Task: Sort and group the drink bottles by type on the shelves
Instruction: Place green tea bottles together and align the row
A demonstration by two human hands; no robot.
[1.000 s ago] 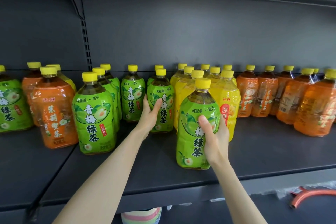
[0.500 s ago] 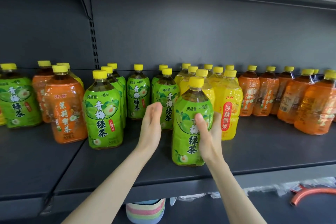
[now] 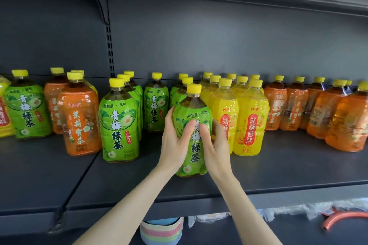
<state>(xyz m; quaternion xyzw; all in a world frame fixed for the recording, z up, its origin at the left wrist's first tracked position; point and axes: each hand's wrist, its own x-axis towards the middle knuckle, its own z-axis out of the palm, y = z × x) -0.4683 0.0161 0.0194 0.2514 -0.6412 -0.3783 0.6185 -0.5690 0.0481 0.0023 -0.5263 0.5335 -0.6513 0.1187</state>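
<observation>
Green tea bottle (image 3: 196, 108), yellow cap, upright, near the front of the shelf (image 3: 278, 171), middle of the view. Its base is at shelf level; we can't tell if it bears weight there.

We hold it two-handed. Left hand (image 3: 175, 143) wraps the left side, thumb laid across the front label. Right hand (image 3: 216, 145) wraps the right side, thumb on the label too; its other fingers are hidden behind the bottle. The two thumbs are close together, about mid-label.

Directly behind it: two more green tea bottles (image 3: 180, 95), in file toward the back. Just right, touching or nearly so: a yellow pear-drink group (image 3: 251, 123), several deep. Further right: a row of orange bottles (image 3: 318, 113) running to the frame edge, the nearest ones blurred.

Left of the held bottle, apart from it: a lone green one (image 3: 155, 109) at the back, then a green file led by a front bottle (image 3: 119, 125). Beside that, an orange jasmine-tea bottle (image 3: 81, 123) with another orange one behind. Far left: one more green bottle (image 3: 25, 113).

Below the shelf: a striped pastel item (image 3: 161, 230) and a curved orange tube (image 3: 342, 218).
</observation>
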